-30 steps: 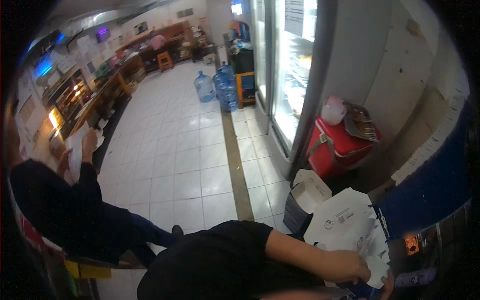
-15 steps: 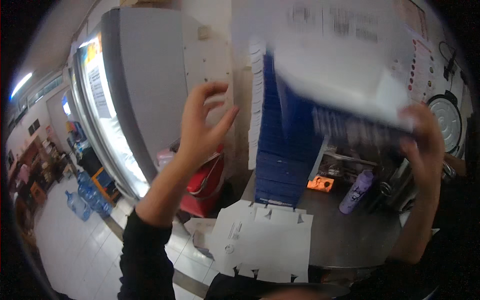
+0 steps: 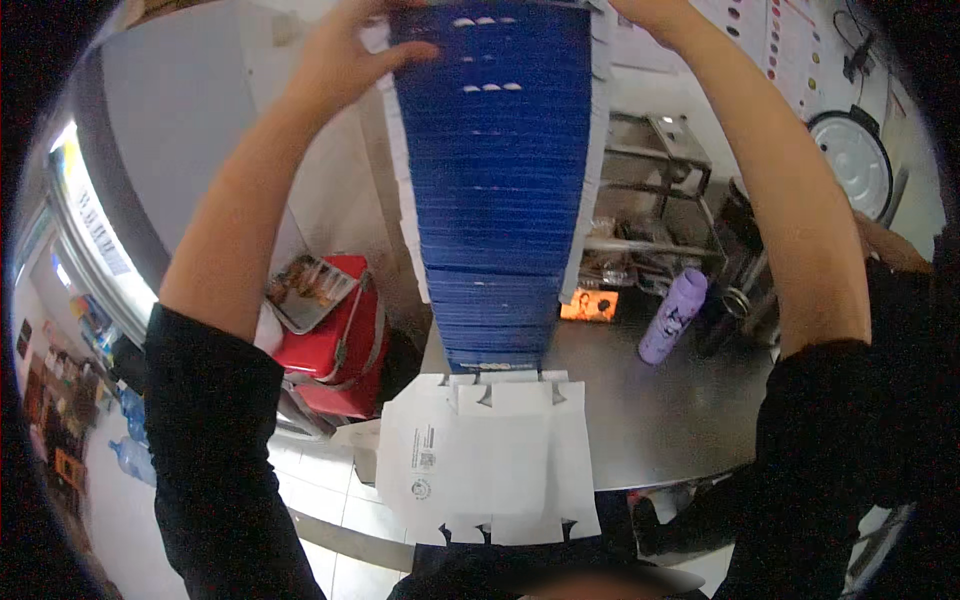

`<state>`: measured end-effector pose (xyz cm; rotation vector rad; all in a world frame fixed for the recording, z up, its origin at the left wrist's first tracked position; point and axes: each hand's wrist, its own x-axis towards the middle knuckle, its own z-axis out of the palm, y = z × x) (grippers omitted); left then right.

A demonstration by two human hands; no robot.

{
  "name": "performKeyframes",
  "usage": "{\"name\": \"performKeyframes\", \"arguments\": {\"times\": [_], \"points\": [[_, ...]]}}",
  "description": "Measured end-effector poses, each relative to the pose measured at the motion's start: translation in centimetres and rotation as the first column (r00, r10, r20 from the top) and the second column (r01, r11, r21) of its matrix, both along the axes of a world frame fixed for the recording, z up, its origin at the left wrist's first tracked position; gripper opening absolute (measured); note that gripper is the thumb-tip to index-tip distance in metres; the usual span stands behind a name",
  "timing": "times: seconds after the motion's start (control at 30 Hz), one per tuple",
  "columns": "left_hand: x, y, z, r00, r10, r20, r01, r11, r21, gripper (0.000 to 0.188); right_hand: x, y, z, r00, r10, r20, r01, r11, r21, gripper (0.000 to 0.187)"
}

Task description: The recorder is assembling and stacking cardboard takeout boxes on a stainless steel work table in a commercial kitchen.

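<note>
A tall stack of blue flat-folded cartons (image 3: 490, 200) with white edges rises in front of me. My left hand (image 3: 345, 55) is at its upper left corner, the thumb stretched out over the blue front and apart from the fingers, which run toward the top edge. At the upper right corner is my right hand (image 3: 655, 12), its fingers cut off by the top of the picture. Below the stack, close to my body, lies an unfolded white carton sheet (image 3: 490, 460) with notched flaps.
A dark metal table (image 3: 690, 410) carries a purple bottle (image 3: 673, 315) and an orange packet (image 3: 588, 305). Behind them stands a metal rack (image 3: 660, 185). On the left are a red cooler box (image 3: 330, 350) with a foil tray (image 3: 310, 292) on top and a grey fridge (image 3: 185, 130).
The blurred white-and-blue carton has left my right hand's side of the view. Both hands have moved up to the stack's top corners. The view has shifted right and the stack appears further left.
</note>
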<state>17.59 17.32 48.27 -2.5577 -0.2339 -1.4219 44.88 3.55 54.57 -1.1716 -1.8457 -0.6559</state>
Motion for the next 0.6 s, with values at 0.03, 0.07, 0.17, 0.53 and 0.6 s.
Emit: {"name": "performKeyframes", "arguments": {"times": [0.03, 0.07, 0.17, 0.53, 0.6], "points": [[0.1, -0.3, -0.3, 0.996, 0.077, 0.045, -0.078, 0.997, 0.013, 0.051, -0.3, 0.3, -0.1, 0.998, 0.005, 0.056, -0.009, 0.997, 0.077, 0.041], [0.4, -0.4, -0.6, 0.997, 0.064, 0.033, -0.064, 0.998, 0.004, 0.051, -0.5, 0.7, -0.4, 0.999, -0.008, 0.045, 0.005, 0.998, 0.067, 0.041], [0.9, -0.2, -0.8, 0.969, 0.007, 0.247, -0.014, 1.000, 0.027, 0.063, 0.1, 1.0, -0.8, 0.999, 0.038, -0.007, -0.038, 0.989, -0.140, 0.048], [-0.6, 2.8, 0.6, 0.988, -0.033, 0.152, 0.031, 0.999, 0.011, 0.016, 2.6, 5.0, -2.6, 0.845, 0.268, -0.463, -0.233, 0.963, 0.133, 0.054], [-0.3, 2.8, 0.7, 0.985, 0.114, 0.127, -0.127, 0.987, 0.102, 0.016, 1.9, 5.5, -3.8, 0.717, 0.295, -0.632, -0.257, 0.954, 0.154, 0.061]]}}
